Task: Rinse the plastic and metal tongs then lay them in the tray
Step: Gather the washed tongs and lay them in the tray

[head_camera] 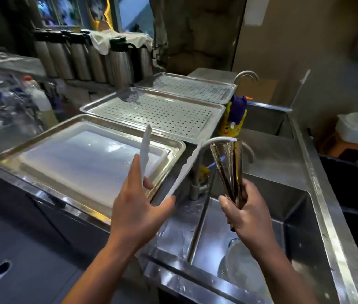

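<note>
My left hand (136,207) holds white plastic tongs (145,148) by their hinged end, with the two arms spread wide above the near tray's right edge. One arm points up over the tray and the other (184,172) leans toward the faucet. My right hand (243,212) grips a bundle of metal tongs (228,165) upright over the sink (294,216), their tips just under the faucet spout (219,140). The near metal tray (42,137) holds a white plastic board (81,159).
Two perforated metal trays (158,113) (193,86) lie behind the near one. A yellow and purple bottle (235,115) stands by the faucet. A clear bowl (239,266) sits in the sink. Thermos jugs (86,58) line the back shelf, and a second basin (266,119) lies beyond.
</note>
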A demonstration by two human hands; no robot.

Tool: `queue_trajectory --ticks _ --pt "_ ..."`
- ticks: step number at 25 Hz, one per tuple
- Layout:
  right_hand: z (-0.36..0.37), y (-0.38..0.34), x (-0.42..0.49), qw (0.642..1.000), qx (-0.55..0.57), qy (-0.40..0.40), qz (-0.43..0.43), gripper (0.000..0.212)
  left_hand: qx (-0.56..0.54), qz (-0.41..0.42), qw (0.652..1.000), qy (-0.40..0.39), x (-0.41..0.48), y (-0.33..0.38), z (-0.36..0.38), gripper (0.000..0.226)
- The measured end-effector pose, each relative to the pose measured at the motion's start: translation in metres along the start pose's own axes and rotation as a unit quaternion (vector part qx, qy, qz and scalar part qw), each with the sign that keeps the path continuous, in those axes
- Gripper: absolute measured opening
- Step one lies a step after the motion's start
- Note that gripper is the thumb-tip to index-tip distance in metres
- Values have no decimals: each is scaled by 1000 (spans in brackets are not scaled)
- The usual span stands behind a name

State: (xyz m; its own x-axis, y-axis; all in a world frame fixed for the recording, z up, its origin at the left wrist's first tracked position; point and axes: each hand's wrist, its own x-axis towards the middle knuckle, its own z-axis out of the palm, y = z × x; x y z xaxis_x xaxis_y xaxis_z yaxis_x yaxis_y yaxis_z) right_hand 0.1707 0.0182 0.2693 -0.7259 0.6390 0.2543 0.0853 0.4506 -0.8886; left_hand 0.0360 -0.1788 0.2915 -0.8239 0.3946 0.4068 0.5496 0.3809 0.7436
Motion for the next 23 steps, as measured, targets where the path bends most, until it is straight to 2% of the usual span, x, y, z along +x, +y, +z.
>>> queue_trajectory --ticks 6,11,16,23 --pt "30 -13 56 996 70 -54 7 44 87 -62 992 67 32 -32 -40 109" --pt "71 -29 90 993 86 -78 -23 34 143 -103 982 63 57 -64 -57 109" --pt "114 -53 110 995 65 -73 -16 41 149 -100 984 12 97 -115 -78 109" --pt "195 -90 109 998 -33 28 47 50 153 -25 984 -91 173 -190 -109 116"
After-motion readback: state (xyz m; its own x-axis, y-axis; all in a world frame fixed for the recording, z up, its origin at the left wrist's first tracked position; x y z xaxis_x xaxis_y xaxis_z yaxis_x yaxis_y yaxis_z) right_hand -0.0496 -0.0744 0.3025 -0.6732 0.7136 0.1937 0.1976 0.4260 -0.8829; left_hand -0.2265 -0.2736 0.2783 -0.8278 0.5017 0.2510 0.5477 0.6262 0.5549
